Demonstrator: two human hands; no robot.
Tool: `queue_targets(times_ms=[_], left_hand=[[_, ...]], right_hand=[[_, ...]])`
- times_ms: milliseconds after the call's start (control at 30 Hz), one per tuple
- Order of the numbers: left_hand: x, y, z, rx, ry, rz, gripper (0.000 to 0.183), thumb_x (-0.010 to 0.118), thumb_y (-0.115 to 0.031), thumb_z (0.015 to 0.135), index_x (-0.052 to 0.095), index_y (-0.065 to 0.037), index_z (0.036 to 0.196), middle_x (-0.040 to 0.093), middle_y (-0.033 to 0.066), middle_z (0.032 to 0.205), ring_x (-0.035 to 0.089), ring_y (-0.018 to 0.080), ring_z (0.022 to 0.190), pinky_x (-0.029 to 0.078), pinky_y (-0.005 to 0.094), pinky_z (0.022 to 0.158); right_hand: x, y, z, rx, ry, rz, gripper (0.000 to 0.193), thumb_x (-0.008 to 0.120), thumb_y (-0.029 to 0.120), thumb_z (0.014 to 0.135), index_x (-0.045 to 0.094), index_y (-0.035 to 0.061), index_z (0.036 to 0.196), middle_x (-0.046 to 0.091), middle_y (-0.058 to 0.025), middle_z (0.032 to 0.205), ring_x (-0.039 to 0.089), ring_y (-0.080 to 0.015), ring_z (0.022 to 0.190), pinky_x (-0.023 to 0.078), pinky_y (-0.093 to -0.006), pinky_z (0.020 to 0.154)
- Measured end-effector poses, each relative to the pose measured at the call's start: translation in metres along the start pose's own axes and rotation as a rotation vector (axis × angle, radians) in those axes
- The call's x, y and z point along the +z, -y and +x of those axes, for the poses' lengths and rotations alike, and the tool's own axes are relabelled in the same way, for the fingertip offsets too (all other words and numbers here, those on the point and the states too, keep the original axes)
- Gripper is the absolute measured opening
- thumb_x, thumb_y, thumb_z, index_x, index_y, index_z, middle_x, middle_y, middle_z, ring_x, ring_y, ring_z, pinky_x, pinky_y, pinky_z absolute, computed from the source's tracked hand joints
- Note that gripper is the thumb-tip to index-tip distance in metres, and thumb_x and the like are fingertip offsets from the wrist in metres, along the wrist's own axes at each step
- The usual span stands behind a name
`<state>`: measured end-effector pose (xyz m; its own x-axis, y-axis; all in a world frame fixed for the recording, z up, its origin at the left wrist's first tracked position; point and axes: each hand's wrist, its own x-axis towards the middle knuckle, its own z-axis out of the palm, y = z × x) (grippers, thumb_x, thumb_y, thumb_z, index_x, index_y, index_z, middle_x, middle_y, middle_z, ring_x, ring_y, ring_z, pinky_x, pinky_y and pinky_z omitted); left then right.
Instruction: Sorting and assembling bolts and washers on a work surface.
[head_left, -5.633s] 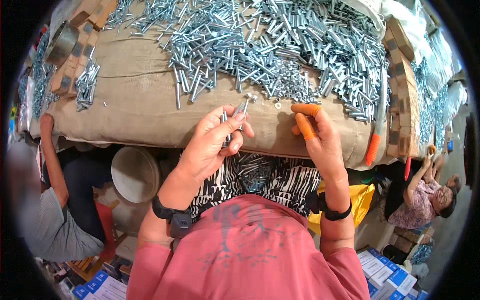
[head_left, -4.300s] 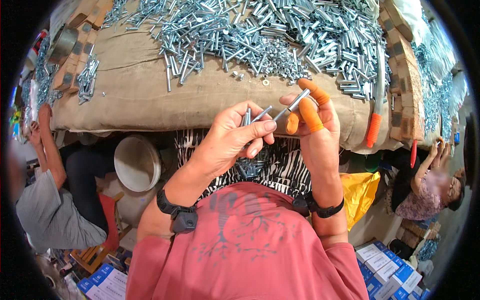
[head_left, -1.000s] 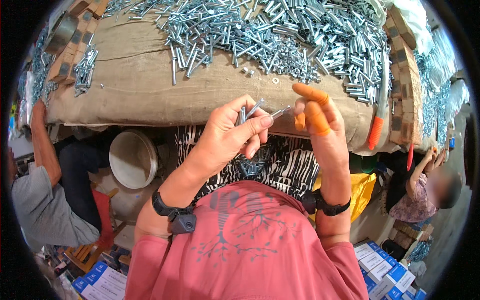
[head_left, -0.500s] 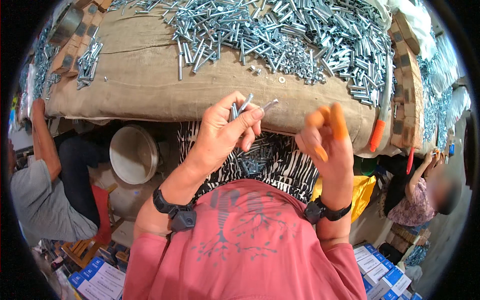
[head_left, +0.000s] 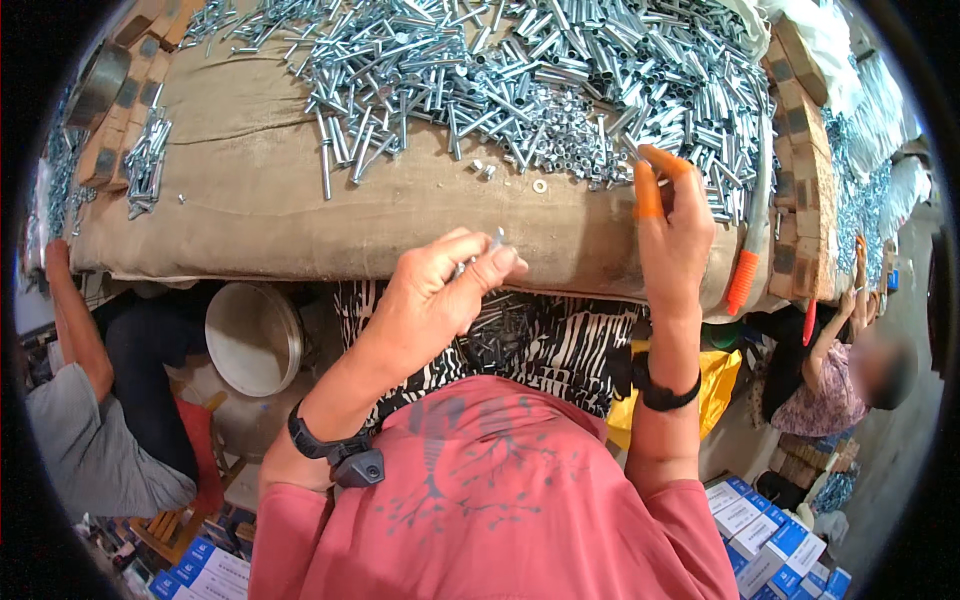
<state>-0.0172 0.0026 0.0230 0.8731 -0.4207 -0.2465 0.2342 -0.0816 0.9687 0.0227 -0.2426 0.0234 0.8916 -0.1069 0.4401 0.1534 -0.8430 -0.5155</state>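
My left hand (head_left: 440, 295) is closed in front of the bench edge. Shiny metal bolts (head_left: 497, 238) poke out between its thumb and fingers, most of their length hidden. My right hand (head_left: 675, 225), with orange covers on its fingertips, reaches over the bench to the near edge of the metal pile. Its thumb and index finger meet beside the small metal nuts (head_left: 575, 130) and tubular sleeves (head_left: 690, 90); what they pinch is too small to name. Long bolts (head_left: 380, 90) lie heaped to the left of the sleeves. More metal pieces (head_left: 500, 325) rest in my lap.
Brown cloth (head_left: 250, 220) covers the bench, with brick rows (head_left: 800, 190) along its sides. An orange-handled tool (head_left: 742, 282) lies at right. A white bucket (head_left: 252, 338) stands below the bench. Other people sit at left (head_left: 95, 430) and right (head_left: 820, 390).
My right hand has moved forward from the bench edge to the metal pile. My left hand has come down slightly, and the clear-looking rod that stuck out of it no longer shows.
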Motion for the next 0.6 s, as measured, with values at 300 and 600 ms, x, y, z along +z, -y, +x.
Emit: queue_targets(times_ms=[300,600], left_hand=[[0.007,0.004,0.007,-0.059,-0.035,-0.238,0.029,0.052,-0.023,0.1,0.054,0.0,0.117,0.061,0.0072,0.075,0.048,0.0042,0.047,0.035,0.0183,0.042],[0.02,-0.006,0.003,-0.065,-0.01,-0.427,0.015,0.058,-0.018,0.097,0.054,-0.003,0.097,0.062,0.0075,0.077,0.045,0.0024,0.045,0.034,0.0165,0.041]], right_hand=[[-0.006,-0.004,-0.006,0.338,0.123,0.463,0.021,0.059,0.015,0.096,0.061,0.0012,0.112,0.064,-0.0052,0.098,0.06,-0.0094,0.074,0.048,-0.024,0.06],[-0.01,0.021,-0.044,0.746,0.436,1.678,0.029,0.05,0.014,0.1,0.054,0.0008,0.125,0.065,-0.0094,0.097,0.059,-0.0123,0.074,0.045,-0.0229,0.063]])
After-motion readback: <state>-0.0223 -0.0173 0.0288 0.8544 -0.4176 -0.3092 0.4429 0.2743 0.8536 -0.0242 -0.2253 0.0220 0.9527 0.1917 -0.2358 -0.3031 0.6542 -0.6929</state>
